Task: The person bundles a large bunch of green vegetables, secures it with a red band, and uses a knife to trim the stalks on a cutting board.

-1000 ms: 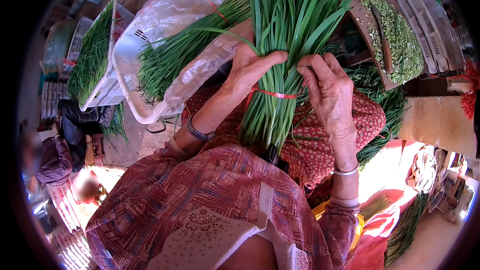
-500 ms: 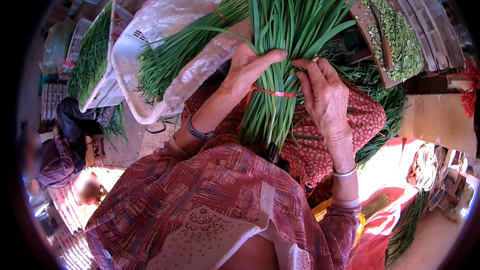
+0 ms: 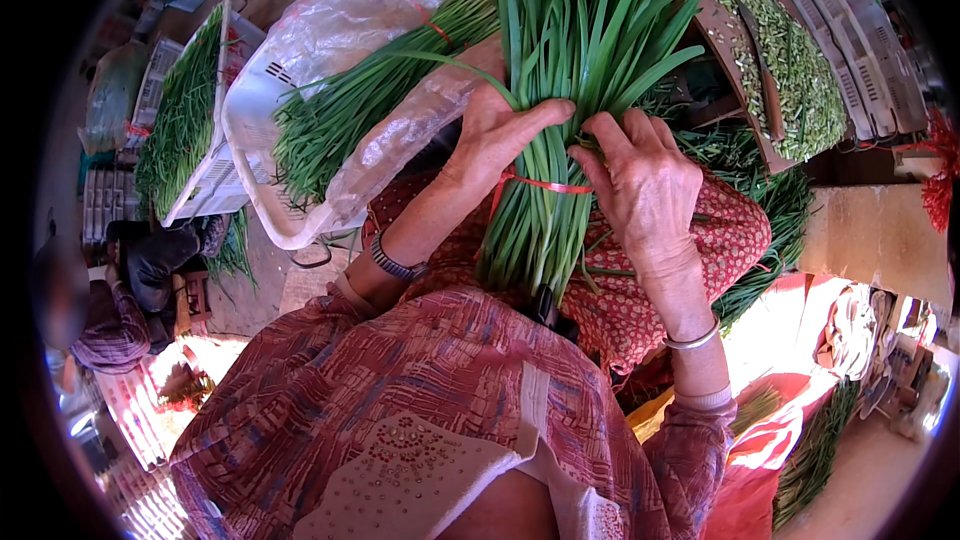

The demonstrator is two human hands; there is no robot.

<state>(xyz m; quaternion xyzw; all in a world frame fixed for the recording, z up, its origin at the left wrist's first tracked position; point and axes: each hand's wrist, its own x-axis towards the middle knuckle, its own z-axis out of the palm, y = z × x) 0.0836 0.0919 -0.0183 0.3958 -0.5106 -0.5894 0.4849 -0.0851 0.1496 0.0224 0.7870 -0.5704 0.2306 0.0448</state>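
A thick bunch of garlic chives point(image 3: 545, 155) stands upright in front of me, its pale stalks toward my lap and its long leaves spreading away. A red tie point(image 3: 550, 183) runs across the stalks. My left hand point(image 3: 500, 135) is closed round the bunch from the left, just above the tie, with the thumb lying over the front. At the right side of the bunch, my right hand point(image 3: 645, 175) has bent fingers and a thumb pinched against the leaf edges. What sits between those fingertips is hidden.
To the left, a white crate point(image 3: 240, 120) lined with clear plastic holds another tied bunch point(image 3: 385, 90). A board with chopped greens point(image 3: 800, 80) and a knife point(image 3: 765, 80) stands at the far right. Loose chives point(image 3: 770, 210) lie beside my patterned lap cloth point(image 3: 730, 225). A person point(image 3: 115, 325) sits at left.
My right hand has shifted slightly and turned, its fingers now bent more closely against the right side of the bunch. The left hand keeps its hold, and the tie stays in place.
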